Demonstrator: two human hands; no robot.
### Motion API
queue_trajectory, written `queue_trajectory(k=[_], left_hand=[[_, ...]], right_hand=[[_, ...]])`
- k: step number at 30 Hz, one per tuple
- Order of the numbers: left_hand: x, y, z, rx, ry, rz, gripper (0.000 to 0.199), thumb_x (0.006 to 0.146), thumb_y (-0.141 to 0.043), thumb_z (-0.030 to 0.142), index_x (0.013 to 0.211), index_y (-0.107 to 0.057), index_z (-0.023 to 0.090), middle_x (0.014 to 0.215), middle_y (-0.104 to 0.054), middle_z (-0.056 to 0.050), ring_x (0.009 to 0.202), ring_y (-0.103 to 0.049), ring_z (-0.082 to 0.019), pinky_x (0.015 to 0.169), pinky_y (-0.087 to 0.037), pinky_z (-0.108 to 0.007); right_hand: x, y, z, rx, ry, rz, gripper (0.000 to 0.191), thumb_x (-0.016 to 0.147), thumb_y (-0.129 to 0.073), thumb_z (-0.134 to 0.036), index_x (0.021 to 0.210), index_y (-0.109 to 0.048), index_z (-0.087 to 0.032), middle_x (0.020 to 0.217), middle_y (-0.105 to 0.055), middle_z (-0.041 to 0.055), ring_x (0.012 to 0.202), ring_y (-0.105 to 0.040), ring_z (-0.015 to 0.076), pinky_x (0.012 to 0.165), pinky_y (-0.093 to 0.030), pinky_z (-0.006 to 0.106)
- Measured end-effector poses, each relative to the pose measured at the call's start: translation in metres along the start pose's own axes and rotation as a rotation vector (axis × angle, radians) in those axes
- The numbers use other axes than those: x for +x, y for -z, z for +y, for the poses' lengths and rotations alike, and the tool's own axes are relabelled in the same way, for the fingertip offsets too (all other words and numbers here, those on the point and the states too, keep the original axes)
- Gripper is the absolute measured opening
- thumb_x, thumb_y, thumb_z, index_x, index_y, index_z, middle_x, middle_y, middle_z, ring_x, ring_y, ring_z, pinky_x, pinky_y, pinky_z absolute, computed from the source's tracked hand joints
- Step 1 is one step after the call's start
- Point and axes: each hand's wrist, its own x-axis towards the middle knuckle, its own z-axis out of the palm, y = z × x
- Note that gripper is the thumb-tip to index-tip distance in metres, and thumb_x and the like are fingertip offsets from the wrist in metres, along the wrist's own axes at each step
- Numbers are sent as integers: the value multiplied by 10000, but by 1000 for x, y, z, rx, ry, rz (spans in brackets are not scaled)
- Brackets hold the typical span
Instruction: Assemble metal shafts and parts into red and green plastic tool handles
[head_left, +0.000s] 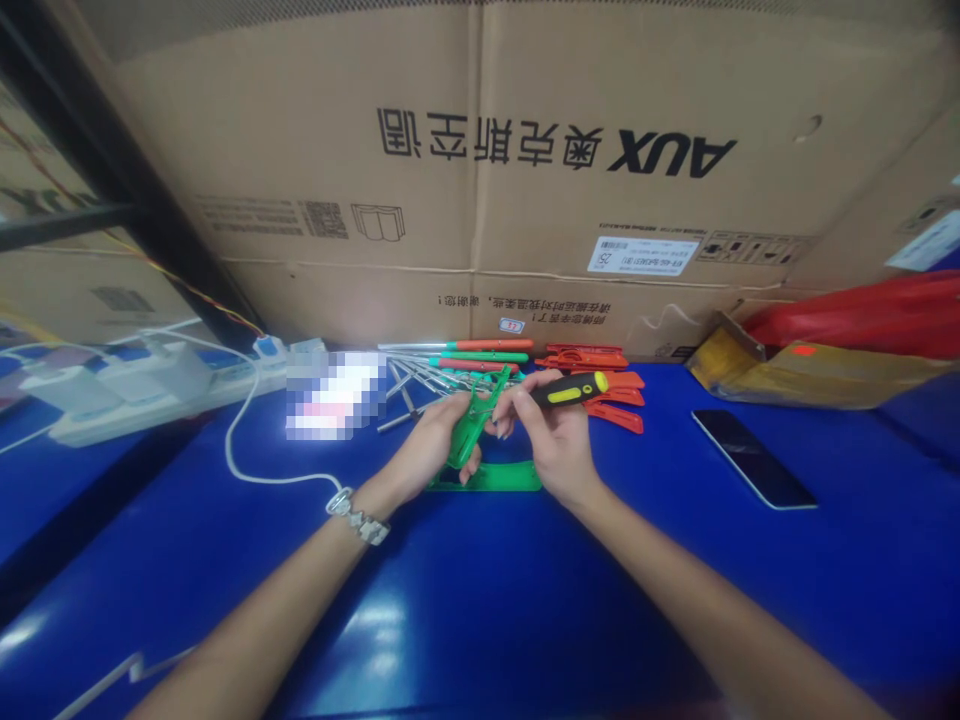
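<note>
My left hand (426, 445) is closed around a green plastic handle shell (468, 434), which it holds tilted above the blue table. A black and yellow screwdriver (568, 389) lies across my right hand (561, 445), its handle pointing right. The right thumb and fingertips are pinched together at the edge of the green shell; any small part between them cannot be made out. Another green shell (511, 476) rests on the table just beneath my hands. Behind them lie metal rods with red and green handles (487, 356), and several red plastic shells (616, 416) sit to the right.
A large cardboard box (300, 120) stands upright along the back. On the right are a phone (752, 460) and an opened carton (739, 370) with red wrapping (847, 312). A white power strip (97, 420) with plugs and a white cable (238, 468) occupy the left.
</note>
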Motion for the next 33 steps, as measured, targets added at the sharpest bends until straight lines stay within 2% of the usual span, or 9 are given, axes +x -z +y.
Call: queue_trajectory(k=[4, 10, 16, 19, 21, 25, 29, 33], left_hand=[[-1, -2, 2, 14, 17, -3, 381, 979, -386, 452, 791, -561, 171, 426, -562, -9, 296, -478, -139, 341, -379, -219], [-2, -3, 0, 60, -8, 37, 542, 975, -361, 573, 656, -545, 175, 391, -516, -6, 296, -439, -118, 349, -340, -214], [0, 0, -4, 66, -10, 95, 576, 948, -415, 596, 566, -515, 177, 389, -473, -2, 300, -404, -102, 323, -291, -206], [0, 2, 0, 31, 38, 141, 518, 927, -447, 593, 613, -514, 187, 386, -461, 9, 280, -369, -108, 292, -246, -211], [0, 3, 3, 29, 61, 149, 476, 921, -454, 592, 693, -551, 185, 375, -455, 18, 270, -352, -114, 284, -237, -210], [-2, 4, 6, 47, 64, 134, 470, 927, -438, 591, 825, -609, 166, 367, -460, 21, 264, -355, -119, 283, -250, -207], [-2, 3, 5, 45, 70, 120, 480, 944, -411, 580, 824, -607, 160, 375, -465, 17, 265, -356, -117, 274, -252, -205], [-1, 3, 4, 60, 74, 110, 480, 955, -389, 569, 800, -596, 165, 373, -458, 17, 263, -358, -117, 262, -251, -200]], right_hand=[[-3, 4, 3, -43, 15, -71, 152, 970, -557, -358, 938, -464, -243, 774, -633, -13, 632, -600, 131, 637, -531, 308], [-7, 11, -3, -409, 140, -248, 43, 965, -548, -277, 989, -548, -241, 870, -651, 11, 771, -644, 153, 758, -538, 330], [-10, 9, 1, -503, 354, -367, 126, 935, -548, -192, 1036, -585, -257, 936, -684, 43, 836, -670, 185, 772, -560, 345], [-10, 8, 6, -510, 418, -378, 155, 930, -541, -165, 1047, -584, -256, 950, -683, 53, 863, -663, 196, 793, -556, 362], [-10, 9, 6, -512, 403, -291, 142, 930, -548, -163, 1031, -589, -255, 936, -680, 48, 866, -662, 195, 791, -550, 359], [-13, 9, 5, -406, 227, -149, 54, 951, -557, -212, 979, -591, -244, 874, -660, 25, 808, -666, 177, 772, -544, 347], [-17, 7, 5, -220, 100, -138, 37, 977, -540, -257, 967, -570, -238, 842, -649, 12, 746, -644, 156, 735, -542, 336], [-16, 6, 6, -158, 61, -151, 49, 982, -542, -272, 968, -569, -234, 837, -647, 9, 726, -628, 147, 732, -545, 332]])
